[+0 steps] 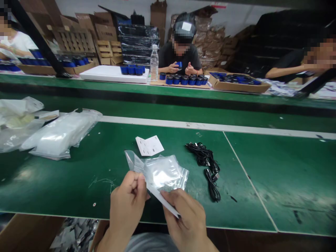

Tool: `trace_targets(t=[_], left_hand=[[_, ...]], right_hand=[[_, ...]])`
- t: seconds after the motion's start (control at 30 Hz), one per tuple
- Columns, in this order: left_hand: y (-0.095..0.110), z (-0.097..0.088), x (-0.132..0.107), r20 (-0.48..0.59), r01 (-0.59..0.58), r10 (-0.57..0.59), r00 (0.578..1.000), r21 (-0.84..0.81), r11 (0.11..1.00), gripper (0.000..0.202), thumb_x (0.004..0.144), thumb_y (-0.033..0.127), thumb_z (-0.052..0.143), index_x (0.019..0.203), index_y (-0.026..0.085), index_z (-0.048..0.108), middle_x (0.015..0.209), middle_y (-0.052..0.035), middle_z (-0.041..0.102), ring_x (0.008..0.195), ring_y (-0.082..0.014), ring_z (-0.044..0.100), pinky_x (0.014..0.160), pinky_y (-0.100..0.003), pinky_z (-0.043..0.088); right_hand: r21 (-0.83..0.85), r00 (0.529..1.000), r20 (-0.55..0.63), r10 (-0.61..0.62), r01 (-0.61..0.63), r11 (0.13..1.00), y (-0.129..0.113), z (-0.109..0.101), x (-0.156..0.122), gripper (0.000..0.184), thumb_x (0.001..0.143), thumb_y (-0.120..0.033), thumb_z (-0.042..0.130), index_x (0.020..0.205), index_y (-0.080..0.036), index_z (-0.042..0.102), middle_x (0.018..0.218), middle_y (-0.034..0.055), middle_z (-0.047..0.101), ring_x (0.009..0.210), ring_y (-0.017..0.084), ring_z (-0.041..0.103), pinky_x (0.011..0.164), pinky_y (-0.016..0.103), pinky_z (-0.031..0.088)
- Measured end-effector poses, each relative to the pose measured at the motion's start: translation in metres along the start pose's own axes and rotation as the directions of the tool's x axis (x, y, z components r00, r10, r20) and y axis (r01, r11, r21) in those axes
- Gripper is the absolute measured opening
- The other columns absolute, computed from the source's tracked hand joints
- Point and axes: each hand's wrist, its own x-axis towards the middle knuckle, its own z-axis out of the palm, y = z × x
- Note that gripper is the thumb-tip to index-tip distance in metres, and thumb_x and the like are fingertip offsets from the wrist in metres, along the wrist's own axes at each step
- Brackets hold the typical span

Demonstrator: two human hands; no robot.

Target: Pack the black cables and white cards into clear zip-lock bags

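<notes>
While the left hand (128,204) pinches the upper part of a clear zip bag (162,173) between thumb and curled fingers, the right hand (185,218) grips the bag's lower edge, so both hands are nearly closed on the same bag. The bag sits tilted at lower centre of the frame, over the green surface (244,182). Just above it, a small white card (149,145) printed with dark marks lies flat on the surface, and to the right of the bag is a loose bundle of black cables (206,168). Toward the left edge, a heap of plastic bags (60,134) rests on the surface, and below the surface at lower left is a cardboard box (26,232) beside crumpled silver bags (75,234). Along a far green bench (131,91) at upper centre, a co-worker (180,56) holds a blue-lidded jar (179,64) in both hands, behind rows of similar jars (183,80). A water bottle (154,63) stands beside a white board (112,74) on that bench. Another co-worker (296,66) sits at the right edge, and a third person (15,45) is at upper left.
</notes>
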Motion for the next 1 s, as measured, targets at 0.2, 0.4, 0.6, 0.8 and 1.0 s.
trace_targets(t=[0.2,0.4,0.6,0.8,1.0], left_hand=[[0.001,0.011,-0.014,0.021,-0.384,0.396,0.918,0.296,0.875,0.023,0.085,0.019,0.043,0.063,0.022,0.048,0.041,0.0071,0.052,0.034,-0.0099,0.052,0.039,-0.019,0.034],[0.002,0.015,-0.022,0.179,-0.524,0.493,0.852,0.291,0.8,0.02,0.086,0.019,0.041,0.071,0.021,0.055,0.067,-0.0001,0.055,0.057,-0.0133,0.058,0.05,-0.021,0.042],[0.003,0.007,-0.027,0.251,-0.532,0.487,0.837,0.157,0.832,0.015,0.083,0.013,0.041,0.079,0.02,0.054,0.084,-0.0022,0.042,0.06,-0.01,0.052,0.055,-0.022,0.046],[0.001,0.006,-0.024,0.282,-0.539,0.504,0.816,0.058,0.84,0.012,0.085,0.014,0.04,0.078,0.022,0.047,0.084,-0.001,0.044,0.069,-0.0109,0.055,0.062,-0.02,0.048],[0.001,0.016,-0.003,0.32,-0.402,0.365,0.874,0.053,0.914,0.017,0.09,0.025,0.037,0.077,0.023,0.047,0.087,0.0005,0.053,0.072,-0.0108,0.059,0.062,-0.018,0.047]], right_hand=[[-0.269,0.995,0.099,0.017,0.01,0.963,0.002,0.005,0.001,0.018,0.084,-0.011,0.046,0.081,-0.016,0.063,0.058,0.0033,0.058,0.049,0.017,0.054,0.048,0.026,0.037],[-0.096,0.855,0.417,0.309,-0.296,0.95,-0.006,-0.02,0.018,0.022,0.087,-0.012,0.04,0.072,-0.019,0.055,0.072,0.0029,0.062,0.061,0.015,0.059,0.054,0.022,0.041],[-0.007,0.857,0.229,0.462,-0.473,0.881,0.001,-0.019,0.024,0.007,0.077,-0.012,0.057,0.076,-0.018,0.056,0.069,-0.0007,0.059,0.061,0.013,0.056,0.058,0.023,0.043],[0.229,0.77,0.368,0.521,-0.618,0.752,0.018,0.012,0.028,0.006,0.081,-0.017,0.056,0.078,-0.014,0.061,0.064,0.0005,0.063,0.057,0.013,0.061,0.053,0.019,0.047],[-0.141,0.833,0.508,0.22,-0.171,0.975,0.028,-0.069,0.038,0.037,0.089,-0.01,0.047,0.123,-0.024,0.053,0.116,0.0062,0.061,0.104,0.018,0.058,0.089,0.032,0.046]])
